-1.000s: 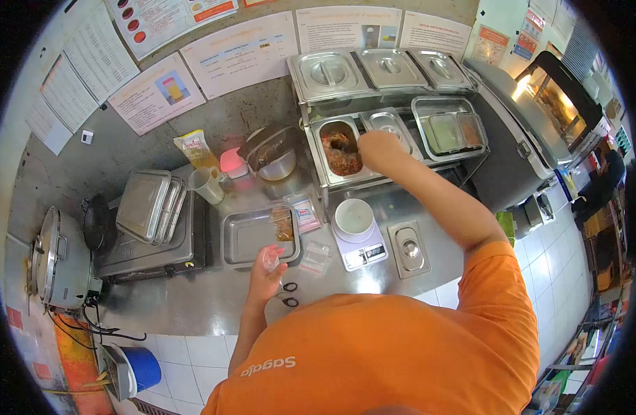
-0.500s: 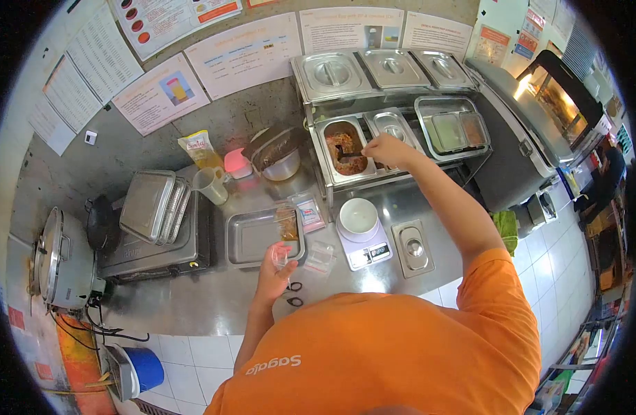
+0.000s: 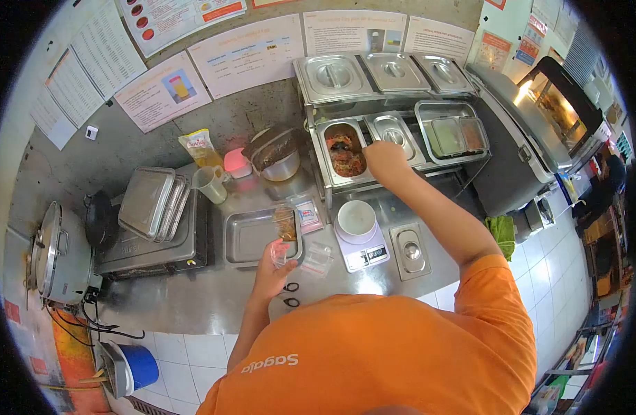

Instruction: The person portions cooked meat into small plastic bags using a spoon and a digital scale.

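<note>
My right hand [image 3: 387, 162] is closed at the right rim of a deep steel food pan [image 3: 323, 133], gripping a dark spoon [image 3: 341, 146] whose head is down in the reddish-brown chunky food [image 3: 348, 166]. Most of the spoon's handle is hidden by my fingers. Low over the counter, my left hand [image 3: 268, 271] is closed on a small clear plastic bag [image 3: 281, 254] with reddish marks. Beside it lie flat clear plastic bags [image 3: 318, 259] and a steel tray [image 3: 252, 238] with a bag of brown food [image 3: 285, 224] at its right end.
A white bowl [image 3: 357, 220] sits on a digital scale [image 3: 365, 257], beside a small lidded steel container [image 3: 411, 252]. Lidded pans [image 3: 334, 75] line the upper rack. To the left are a stove [image 3: 152, 257] with stacked trays [image 3: 146, 204], a measuring jug [image 3: 211, 185] and a large cooker [image 3: 62, 256].
My right hand has come slightly nearer and lower along the pan's right rim, and the spoon has shifted in the food. My left hand stays nearly in place, still holding the bag.
</note>
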`<state>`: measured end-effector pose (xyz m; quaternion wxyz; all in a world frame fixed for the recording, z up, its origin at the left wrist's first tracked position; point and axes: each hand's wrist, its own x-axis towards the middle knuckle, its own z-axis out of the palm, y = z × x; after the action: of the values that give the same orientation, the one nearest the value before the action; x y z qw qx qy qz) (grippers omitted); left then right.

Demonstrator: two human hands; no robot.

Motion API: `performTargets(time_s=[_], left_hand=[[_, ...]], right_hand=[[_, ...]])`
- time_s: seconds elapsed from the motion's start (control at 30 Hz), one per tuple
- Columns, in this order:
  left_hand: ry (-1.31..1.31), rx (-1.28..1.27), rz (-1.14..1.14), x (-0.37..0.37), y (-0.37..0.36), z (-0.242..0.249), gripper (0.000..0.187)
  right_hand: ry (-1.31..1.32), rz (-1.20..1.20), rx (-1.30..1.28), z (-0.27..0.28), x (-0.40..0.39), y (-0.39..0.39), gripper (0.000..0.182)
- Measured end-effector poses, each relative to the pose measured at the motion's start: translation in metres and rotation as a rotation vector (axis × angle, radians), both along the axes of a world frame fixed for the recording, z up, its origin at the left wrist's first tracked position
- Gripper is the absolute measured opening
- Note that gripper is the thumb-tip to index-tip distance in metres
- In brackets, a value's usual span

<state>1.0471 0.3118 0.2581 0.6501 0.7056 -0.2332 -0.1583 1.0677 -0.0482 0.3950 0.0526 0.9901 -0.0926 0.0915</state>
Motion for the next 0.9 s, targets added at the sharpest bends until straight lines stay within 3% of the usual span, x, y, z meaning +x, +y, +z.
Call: performTargets(time_s=[0.27,0.43,0.57,0.67,0.73,0.9], left_hand=[[-0.02,0.036,0.025,-0.002,0.007,-0.007,0.076],[0.008,0.031,0.027,-0.005,0.004,-0.003,0.076],[-0.018,0.064,0.007,-0.004,0.004,-0.001,0.075],[-0.035,0.057,0.005,0.0,0.006,-0.007,0.075],[-0.023,0.049,0.017,-0.001,0.008,-0.009,0.075],[-0.008,0.064,0.041,-0.005,0.005,-0.001,0.075]], right_hand=[[0.099,-0.009,0.024,0.007,0.001,0.007,0.014],[0.114,0.078,0.299,0.008,0.001,0.005,0.017],[0.068,0.178,0.377,0.012,0.004,-0.009,0.022],[0.064,0.132,0.565,0.006,0.003,-0.028,0.025],[0.117,-0.02,0.932,0.005,-0.004,-0.036,0.027],[0.038,-0.163,1.209,0.001,-0.024,-0.039,0.027]])
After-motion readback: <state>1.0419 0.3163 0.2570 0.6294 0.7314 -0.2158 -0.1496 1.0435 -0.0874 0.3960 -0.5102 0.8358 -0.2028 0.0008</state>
